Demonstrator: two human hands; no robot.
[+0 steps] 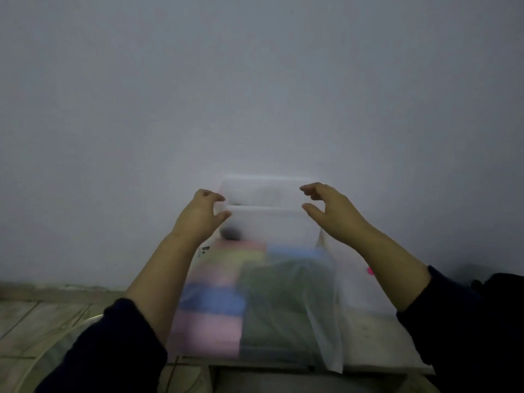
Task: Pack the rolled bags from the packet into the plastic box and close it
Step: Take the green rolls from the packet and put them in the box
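Observation:
The whole view is dim and blurred. A translucent white plastic box (pixel 266 194) is at the far side, against the wall. My left hand (pixel 198 217) pinches its left end between thumb and fingers. My right hand (pixel 331 211) clasps its right end, thumb below and fingers above. In front of the box lies a clear packet (pixel 326 307) with rolled bags (pixel 215 302) showing through it: pink, yellow and blue ones on the left, a dark green bundle (pixel 278 302) on the right. Whether the box has anything inside cannot be made out.
A pale wall (pixel 255 80) fills the upper view. The packet rests on a white surface (pixel 374 344) whose near edge runs along the bottom. Tiled floor (pixel 42 321) shows at the lower left. A dark object (pixel 502 285) sits at the far right.

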